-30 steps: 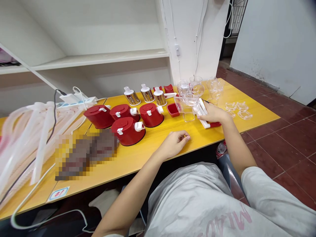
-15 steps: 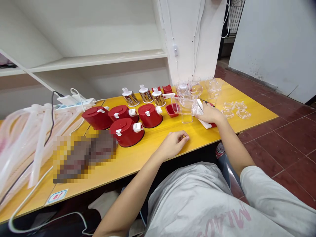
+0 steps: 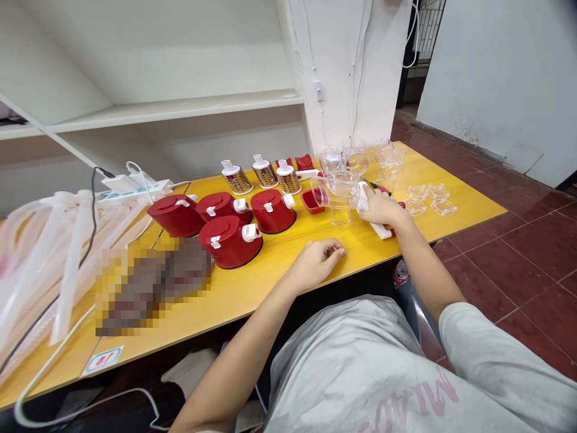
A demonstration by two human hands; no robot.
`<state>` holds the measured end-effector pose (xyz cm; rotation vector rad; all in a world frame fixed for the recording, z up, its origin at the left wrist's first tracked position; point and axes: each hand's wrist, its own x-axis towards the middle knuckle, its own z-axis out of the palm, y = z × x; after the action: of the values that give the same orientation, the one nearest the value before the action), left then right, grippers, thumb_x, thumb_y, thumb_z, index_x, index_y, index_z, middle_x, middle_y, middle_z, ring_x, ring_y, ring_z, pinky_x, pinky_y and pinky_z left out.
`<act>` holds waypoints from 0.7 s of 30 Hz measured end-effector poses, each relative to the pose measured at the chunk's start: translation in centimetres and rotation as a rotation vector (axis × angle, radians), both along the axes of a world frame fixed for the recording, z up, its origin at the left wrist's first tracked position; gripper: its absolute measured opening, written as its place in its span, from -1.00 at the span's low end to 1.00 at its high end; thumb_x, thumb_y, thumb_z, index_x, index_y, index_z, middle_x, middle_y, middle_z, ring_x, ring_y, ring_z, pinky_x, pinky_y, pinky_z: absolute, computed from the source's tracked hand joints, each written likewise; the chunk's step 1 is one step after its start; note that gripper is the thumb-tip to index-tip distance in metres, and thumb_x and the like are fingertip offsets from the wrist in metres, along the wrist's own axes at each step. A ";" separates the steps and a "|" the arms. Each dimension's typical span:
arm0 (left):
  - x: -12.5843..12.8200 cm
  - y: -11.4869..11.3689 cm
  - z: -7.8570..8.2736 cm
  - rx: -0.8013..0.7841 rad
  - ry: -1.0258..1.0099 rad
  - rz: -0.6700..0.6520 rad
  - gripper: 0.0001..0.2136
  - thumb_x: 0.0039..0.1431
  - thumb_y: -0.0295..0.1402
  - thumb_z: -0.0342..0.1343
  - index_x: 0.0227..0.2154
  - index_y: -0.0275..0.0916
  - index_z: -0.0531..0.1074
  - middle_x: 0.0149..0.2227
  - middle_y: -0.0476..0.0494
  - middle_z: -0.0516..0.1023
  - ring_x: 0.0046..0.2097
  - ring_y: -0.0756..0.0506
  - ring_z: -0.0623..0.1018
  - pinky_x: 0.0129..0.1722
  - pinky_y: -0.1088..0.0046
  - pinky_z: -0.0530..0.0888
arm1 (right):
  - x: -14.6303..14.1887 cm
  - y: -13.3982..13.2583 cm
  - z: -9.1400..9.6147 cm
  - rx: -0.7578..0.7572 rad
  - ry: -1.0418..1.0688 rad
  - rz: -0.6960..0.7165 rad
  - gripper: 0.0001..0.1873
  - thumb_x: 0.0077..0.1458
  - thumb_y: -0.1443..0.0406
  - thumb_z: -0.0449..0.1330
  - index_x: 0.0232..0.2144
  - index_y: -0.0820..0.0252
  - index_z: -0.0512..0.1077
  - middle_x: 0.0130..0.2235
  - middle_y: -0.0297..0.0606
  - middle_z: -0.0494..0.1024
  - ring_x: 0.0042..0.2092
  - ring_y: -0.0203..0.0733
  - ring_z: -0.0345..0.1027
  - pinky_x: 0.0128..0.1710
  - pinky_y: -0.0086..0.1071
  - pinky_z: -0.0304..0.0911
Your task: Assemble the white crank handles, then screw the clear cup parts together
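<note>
My left hand (image 3: 319,260) rests at the table's front edge, fingers loosely curled, thumb apart from them, nothing held. My right hand (image 3: 382,207) is closed on a long white plastic piece (image 3: 363,197); its kind is partly hidden by the fingers. Beneath that hand lies another white part (image 3: 382,231), with a bit of red showing beside it. A dark, thin-tipped tool with a red grip (image 3: 382,189) lies just behind the hand. Left of it stands a clear plastic grater housing (image 3: 340,195), next to a red tray-like part (image 3: 313,201).
Several red grater bases (image 3: 229,240) stand left of centre. Behind them are three metal grating drums (image 3: 288,179) with white tops. More clear housings (image 3: 390,159) stand at the back; clear ring-like parts (image 3: 443,207) lie right. Clear tubes (image 3: 74,258) and a power strip (image 3: 151,188) occupy the left.
My right hand has shifted slightly, and the white piece in its fingers has turned a little. My left hand stays where it was.
</note>
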<state>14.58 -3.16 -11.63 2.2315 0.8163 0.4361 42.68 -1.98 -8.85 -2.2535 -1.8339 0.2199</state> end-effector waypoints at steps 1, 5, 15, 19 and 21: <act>0.0 0.0 0.0 0.001 0.001 0.000 -0.65 0.48 -0.08 0.08 -0.19 -0.22 0.65 -0.36 -0.09 0.65 -0.37 -0.12 0.50 -0.30 0.34 0.34 | 0.1 0.0 0.0 -0.004 0.003 0.004 0.00 0.24 0.09 0.25 0.61 0.26 0.07 0.45 0.35 0.40 0.46 0.66 0.34 0.44 0.37 0.30; 0.0 -0.1 0.1 0.003 0.000 -0.003 -0.65 0.48 -0.08 0.08 -0.19 -0.22 0.65 -0.36 -0.09 0.65 -0.37 -0.12 0.50 -0.29 0.34 0.34 | 0.2 0.1 -0.2 -0.013 0.017 0.016 0.03 0.25 0.10 0.24 0.64 0.21 0.02 0.45 0.34 0.39 0.46 0.70 0.32 0.42 0.37 0.31; 0.0 0.0 0.0 0.000 0.004 0.000 -0.65 0.49 -0.08 0.08 -0.19 -0.21 0.65 -0.35 -0.10 0.65 -0.37 -0.12 0.49 -0.30 0.33 0.32 | 0.7 0.7 -0.9 0.023 0.050 0.060 0.06 0.25 0.11 0.25 0.66 0.20 -0.02 0.45 0.28 0.39 0.49 0.54 0.31 0.45 0.21 0.31; 0.0 0.0 0.0 0.004 0.008 0.000 -0.65 0.49 -0.08 0.08 -0.19 -0.21 0.65 -0.37 -0.08 0.64 -0.37 -0.12 0.49 -0.30 0.34 0.33 | 0.4 0.8 -1.0 0.053 0.063 0.074 0.04 0.25 0.10 0.26 0.63 0.30 0.04 0.42 0.29 0.42 0.47 0.51 0.34 0.48 0.19 0.28; 0.0 0.0 0.0 0.004 0.011 -0.001 -0.65 0.49 -0.08 0.08 -0.19 -0.21 0.65 -0.37 -0.07 0.63 -0.37 -0.12 0.49 -0.30 0.34 0.33 | 0.3 0.9 -1.1 0.068 0.067 0.075 0.04 0.25 0.07 0.27 0.62 0.31 0.05 0.43 0.29 0.41 0.48 0.51 0.32 0.49 0.22 0.26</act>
<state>14.55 -3.16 -11.66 2.2395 0.8206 0.4259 42.97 -1.10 -9.95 -2.1086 -1.8645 0.2387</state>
